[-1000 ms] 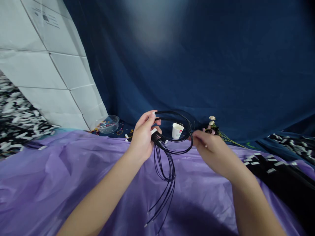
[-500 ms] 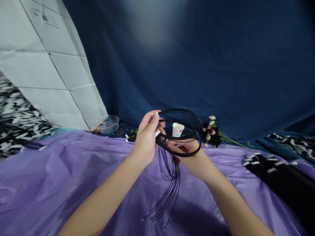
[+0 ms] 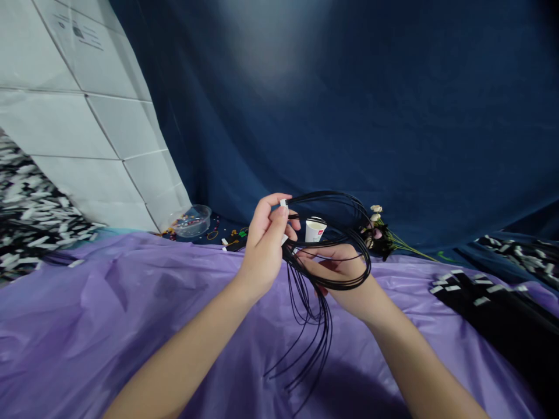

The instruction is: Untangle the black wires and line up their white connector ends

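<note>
My left hand [image 3: 266, 250] pinches a bundle of thin black cords [image 3: 336, 238] at their white-tagged ends, fingers closed around them. The cords curve out to the right in a loop and their loose tails hang down to the purple cloth [image 3: 109, 314]. My right hand [image 3: 338, 270] is palm up inside the loop, fingers curled around the cords where they gather. A white paper cup [image 3: 315, 229] stands just behind the loop.
A clear plastic bowl [image 3: 192, 220] with small colourful bits sits at the back left beside white boxes [image 3: 87, 134]. Artificial flowers [image 3: 381, 233] lie behind my right hand. More black cords with white tags [image 3: 484, 297] lie at the right. A blue drape [image 3: 349, 105] hangs behind.
My right hand left the loop's right side, turned palm up and came inside the loop to the gathered cords. The loop widened and shifted right; my left hand rose slightly.
</note>
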A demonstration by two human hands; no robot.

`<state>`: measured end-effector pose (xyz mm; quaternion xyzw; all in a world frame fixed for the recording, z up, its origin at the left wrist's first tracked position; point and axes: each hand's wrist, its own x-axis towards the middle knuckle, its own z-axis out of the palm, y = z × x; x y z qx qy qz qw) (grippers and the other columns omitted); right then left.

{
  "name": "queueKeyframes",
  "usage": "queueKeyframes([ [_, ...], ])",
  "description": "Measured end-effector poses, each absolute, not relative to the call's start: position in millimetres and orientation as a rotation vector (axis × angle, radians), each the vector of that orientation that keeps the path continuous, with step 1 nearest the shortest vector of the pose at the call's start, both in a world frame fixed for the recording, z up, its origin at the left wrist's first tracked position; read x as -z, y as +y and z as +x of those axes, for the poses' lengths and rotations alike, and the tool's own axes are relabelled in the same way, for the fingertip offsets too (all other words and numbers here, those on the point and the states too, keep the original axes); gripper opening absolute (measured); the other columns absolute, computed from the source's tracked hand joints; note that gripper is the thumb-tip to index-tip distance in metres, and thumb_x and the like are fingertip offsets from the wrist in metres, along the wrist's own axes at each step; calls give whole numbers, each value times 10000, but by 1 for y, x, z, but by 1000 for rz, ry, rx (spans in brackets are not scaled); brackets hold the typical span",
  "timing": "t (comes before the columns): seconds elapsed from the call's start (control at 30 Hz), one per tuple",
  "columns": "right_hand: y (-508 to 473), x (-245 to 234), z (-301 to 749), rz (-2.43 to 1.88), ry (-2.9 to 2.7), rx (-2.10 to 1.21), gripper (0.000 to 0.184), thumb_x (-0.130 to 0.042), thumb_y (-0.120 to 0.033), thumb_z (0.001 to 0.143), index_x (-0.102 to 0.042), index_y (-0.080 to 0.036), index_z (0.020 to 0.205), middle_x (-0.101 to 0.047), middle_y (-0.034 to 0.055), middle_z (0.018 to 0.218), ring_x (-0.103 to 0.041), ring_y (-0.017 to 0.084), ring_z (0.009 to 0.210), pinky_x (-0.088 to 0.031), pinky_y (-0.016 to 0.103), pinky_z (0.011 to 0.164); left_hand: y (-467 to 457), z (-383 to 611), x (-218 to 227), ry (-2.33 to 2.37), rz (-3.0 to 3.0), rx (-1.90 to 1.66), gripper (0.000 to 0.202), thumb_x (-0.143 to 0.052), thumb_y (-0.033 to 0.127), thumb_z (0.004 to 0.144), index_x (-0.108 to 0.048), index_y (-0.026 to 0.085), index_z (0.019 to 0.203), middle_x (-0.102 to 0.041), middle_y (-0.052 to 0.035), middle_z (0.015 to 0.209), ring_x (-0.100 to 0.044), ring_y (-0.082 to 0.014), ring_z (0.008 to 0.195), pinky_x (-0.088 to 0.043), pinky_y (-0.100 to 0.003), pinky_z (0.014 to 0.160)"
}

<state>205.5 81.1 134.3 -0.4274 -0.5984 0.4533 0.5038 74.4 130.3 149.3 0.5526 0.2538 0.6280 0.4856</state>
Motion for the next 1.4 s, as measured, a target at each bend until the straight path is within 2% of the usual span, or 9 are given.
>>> queueKeyframes([
  [0.13,82,-134,204,-921,-1435,-1070,120,-711,-255,748,-710,-135,757,-580,0,645,-431,58,507,-355,197,469,130,75,-149,619,1361,-1535,177,-519,312,922,-588,238,1067,-584,0,751,-507,-89,618,-427,-196,604],
  [0.23,81,-135,204,-878,-1449,-1106,153,-675,-284,785,-683,-136,751,-598,14,719,-471,80,605,-374,217,554,129,76,-148,607,1370,-1534,175,-519,309,924,-592,240,1067,-587,-4,772,-506,-91,633,-424,-195,607],
  [0.37,78,-137,205,-935,-1483,-1093,165,-641,-298,806,-636,-135,777,-554,5,730,-441,87,621,-349,223,550,129,77,-148,602,1373,-1535,179,-525,305,921,-602,235,1066,-592,-13,795,-511,-94,645,-427,-195,604],
  [0.57,76,-132,205,-946,-1642,-849,137,-512,-257,889,-586,-182,802,-561,13,765,-494,121,707,-443,250,693,128,79,-147,604,1369,-1516,182,-528,307,918,-599,235,1070,-591,-8,784,-531,-97,672,-438,-191,610],
  [0.7,77,-129,204,-958,-1666,-733,164,-472,-253,906,-620,-192,872,-601,25,780,-530,132,703,-468,244,670,130,80,-147,610,1337,-1510,174,-526,286,914,-593,223,1062,-592,-11,795,-551,-101,697,-444,-192,611],
  [0.8,78,-132,205,-948,-1695,-744,179,-483,-232,897,-642,-175,957,-628,34,833,-552,138,748,-482,254,710,132,80,-146,602,1310,-1488,160,-518,285,919,-580,228,1055,-586,0,762,-540,-91,674,-429,-180,594],
  [0.97,76,-140,206,-993,-1708,-784,176,-464,-207,899,-635,-166,887,-609,27,784,-530,126,700,-463,243,671,133,81,-145,624,1309,-1466,179,-515,305,918,-568,218,1066,-578,2,743,-520,-83,614,-429,-185,577],
  [1.2,78,-138,206,-905,-1757,-781,238,-430,-210,927,-652,-178,1006,-651,41,884,-573,130,764,-476,251,730,130,84,-149,655,1244,-1453,184,-532,329,900,-567,225,1047,-581,-7,816,-539,-89,623,-453,-192,557],
  [1.4,79,-134,207,-927,-1742,-811,203,-480,-234,920,-649,-164,1007,-630,36,805,-520,118,664,-444,230,611,132,84,-146,641,1253,-1438,170,-524,304,904,-571,216,1041,-596,-12,808,-559,-98,684,-445,-184,595],
])
